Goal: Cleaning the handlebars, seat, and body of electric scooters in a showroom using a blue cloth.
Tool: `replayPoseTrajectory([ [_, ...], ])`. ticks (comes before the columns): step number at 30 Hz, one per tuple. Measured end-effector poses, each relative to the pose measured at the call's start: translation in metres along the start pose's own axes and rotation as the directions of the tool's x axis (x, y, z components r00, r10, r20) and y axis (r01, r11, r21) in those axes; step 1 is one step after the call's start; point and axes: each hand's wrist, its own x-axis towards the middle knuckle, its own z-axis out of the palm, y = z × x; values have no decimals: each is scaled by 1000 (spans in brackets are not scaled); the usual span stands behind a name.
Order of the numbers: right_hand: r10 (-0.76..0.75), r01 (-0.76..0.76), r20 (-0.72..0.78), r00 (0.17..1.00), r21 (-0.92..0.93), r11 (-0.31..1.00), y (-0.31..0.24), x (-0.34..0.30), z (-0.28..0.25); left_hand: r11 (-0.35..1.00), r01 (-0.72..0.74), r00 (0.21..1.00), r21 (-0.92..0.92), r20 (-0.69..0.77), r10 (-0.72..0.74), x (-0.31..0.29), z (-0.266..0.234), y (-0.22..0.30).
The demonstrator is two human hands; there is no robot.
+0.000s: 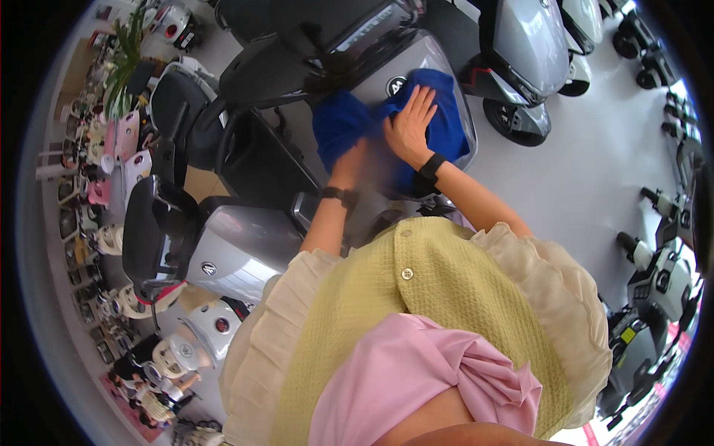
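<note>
A blue cloth (446, 111) is spread over the front panel of a grey scooter (428, 56), beside a round emblem (396, 86). My right hand (410, 130) lies flat on it, fingers stretched out and pointing away from me. To the left, my left hand (352, 163) is at another blue cloth bunch (338, 126), against the darker side of the same scooter. Its fingers are covered by the fabric and smeared by motion. Whether the two blue parts are one cloth I cannot make out. Both wrists wear dark bands.
A second grey scooter (223, 245) with a black seat stands close on my left. Another silver scooter (520, 52) is at the far right, its front wheel (517, 119) on the grey floor (573, 163). Smaller scooters line the left wall, and dark ones (658, 275) the right edge.
</note>
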Motion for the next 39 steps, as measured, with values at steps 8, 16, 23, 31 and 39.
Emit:
replayPoseTrajectory([
  [8, -456, 458, 47, 889, -99, 883, -33, 2, 13, 733, 587, 798, -344, 95, -595, -4, 29, -31],
  [16, -815, 820, 111, 569, -4, 572, -4, -6, 11, 786, 580, 776, -214, 439, -453, -59, 17, -25],
  [23, -275, 418, -343, 898, 471, 777, -30, 14, -24, 965, -244, 955, -91, -192, 224, 5, -13, -6],
  [31, -35, 457, -777, 629, 332, 825, -92, 143, -141, 983, -181, 857, 3, -490, 159, 173, -114, 55],
  [39, -556, 624, -466, 688, -10, 781, -116, 201, -92, 1000, -19, 917, 3, -397, 19, 218, -120, 47],
])
